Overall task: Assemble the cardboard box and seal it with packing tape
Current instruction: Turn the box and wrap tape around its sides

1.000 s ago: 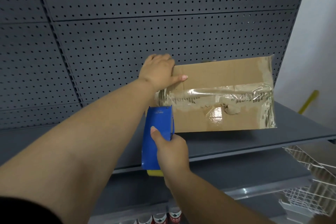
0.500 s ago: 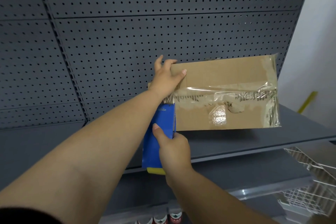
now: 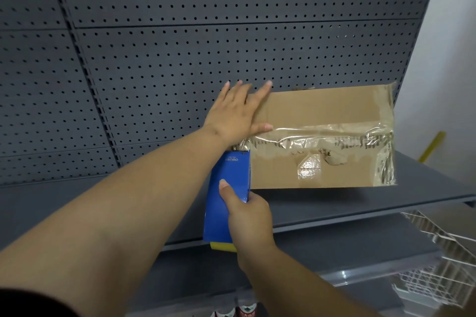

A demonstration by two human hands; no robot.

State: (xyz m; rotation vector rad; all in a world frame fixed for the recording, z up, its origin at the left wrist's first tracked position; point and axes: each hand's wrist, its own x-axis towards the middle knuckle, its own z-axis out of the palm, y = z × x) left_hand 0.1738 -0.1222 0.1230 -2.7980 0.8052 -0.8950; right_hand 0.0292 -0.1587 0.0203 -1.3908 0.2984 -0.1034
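Observation:
A brown cardboard box stands on the grey shelf, its near face crossed by a wrinkled strip of clear packing tape along the flap seam. My left hand lies flat on the box's upper left corner, fingers spread, thumb beside the tape. A blue tape dispenser with a yellow base is pressed against the box's left edge, where the tape strip ends. My right hand grips the dispenser from below, thumb on its blue side.
A grey perforated back panel rises behind the box. A white wire basket sits at the lower right. A yellow stick leans by the white wall on the right. Bottle tops show on a lower shelf.
My left hand has opened from gripping the box's corner to lying flat with fingers spread. The dispenser has stayed at the box's left edge.

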